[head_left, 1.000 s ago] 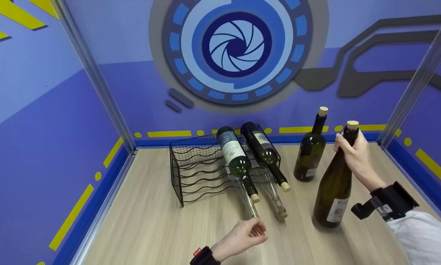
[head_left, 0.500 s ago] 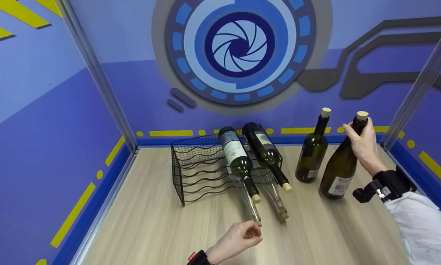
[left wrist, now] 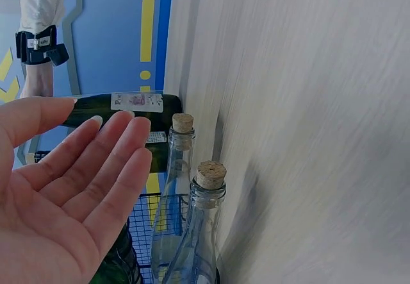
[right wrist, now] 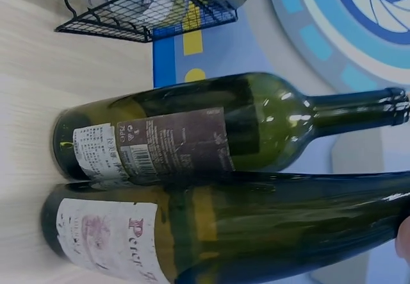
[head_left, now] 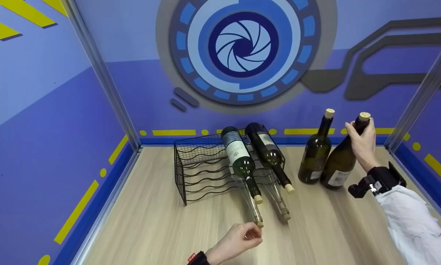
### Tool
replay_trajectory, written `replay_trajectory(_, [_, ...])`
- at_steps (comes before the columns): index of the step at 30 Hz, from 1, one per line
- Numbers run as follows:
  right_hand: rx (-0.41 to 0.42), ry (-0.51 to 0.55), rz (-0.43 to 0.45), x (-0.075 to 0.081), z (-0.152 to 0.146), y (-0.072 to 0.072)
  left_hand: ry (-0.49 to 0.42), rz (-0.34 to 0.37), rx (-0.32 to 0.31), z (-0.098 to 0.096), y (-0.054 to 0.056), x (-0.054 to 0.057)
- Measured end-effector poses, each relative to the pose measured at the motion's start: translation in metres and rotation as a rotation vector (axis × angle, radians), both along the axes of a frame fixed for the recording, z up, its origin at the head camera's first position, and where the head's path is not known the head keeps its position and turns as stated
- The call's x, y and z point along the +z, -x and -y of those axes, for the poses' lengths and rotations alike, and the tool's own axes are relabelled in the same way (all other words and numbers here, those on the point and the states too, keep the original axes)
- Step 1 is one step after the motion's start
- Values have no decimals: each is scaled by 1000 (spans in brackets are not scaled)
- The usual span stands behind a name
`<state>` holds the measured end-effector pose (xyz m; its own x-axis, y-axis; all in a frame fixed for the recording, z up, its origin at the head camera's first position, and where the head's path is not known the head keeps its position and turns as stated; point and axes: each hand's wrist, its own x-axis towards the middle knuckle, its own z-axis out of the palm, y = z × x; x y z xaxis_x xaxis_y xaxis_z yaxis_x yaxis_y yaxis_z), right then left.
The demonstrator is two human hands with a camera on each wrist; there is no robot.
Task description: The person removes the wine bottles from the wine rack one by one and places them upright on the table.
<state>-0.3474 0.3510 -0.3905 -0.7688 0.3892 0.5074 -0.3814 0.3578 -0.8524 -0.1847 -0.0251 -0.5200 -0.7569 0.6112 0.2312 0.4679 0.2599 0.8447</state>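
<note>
My right hand grips the neck of a dark green corked bottle, which tilts with its base down by the table. It stands side by side with a second upright green bottle; in the right wrist view the held bottle and its neighbour touch. My left hand holds nothing, palm up with straight fingers, just short of the corked mouth of a clear bottle. In the left wrist view that cork and another clear bottle lie beside the palm.
A black wire rack stands mid-table with two dark bottles lying on top and two clear ones underneath. Blue walls close the back and both sides. Bare wooden tabletop lies left of and in front of the rack.
My right hand has carried the green bottle away from me and set it down close beside the other upright bottle. My left hand has stayed nearly still by the clear bottle's cork.
</note>
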Motion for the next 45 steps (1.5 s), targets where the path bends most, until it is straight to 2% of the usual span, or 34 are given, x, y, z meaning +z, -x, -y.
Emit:
replay_trajectory(6, [-21,11,-4,-5,-9,13,15,-5,5,-3,1,1])
replay_trajectory(14, [8,15,51,-4,-18,22,36,50,-10,-5,1,2])
replay_trajectory(21, [116,5,57,10,-13,17,38,70,1,-6,3,1])
replay_trajectory(27, [148,-33,82,13,-9,16,36,63,-7,-7,5,-1])
replay_trajectory(34, [147,-43,98,11,-6,18,31,94,-8,-9,6,-1])
replay_trajectory(38, [134,-49,115,4,-15,23,36,85,-19,-10,6,0])
replay_trajectory(42, [114,-103,156,-4,-26,30,39,81,-8,-9,6,-1])
replay_trajectory(45, [96,-145,207,-5,-30,29,41,70,0,-7,6,-2])
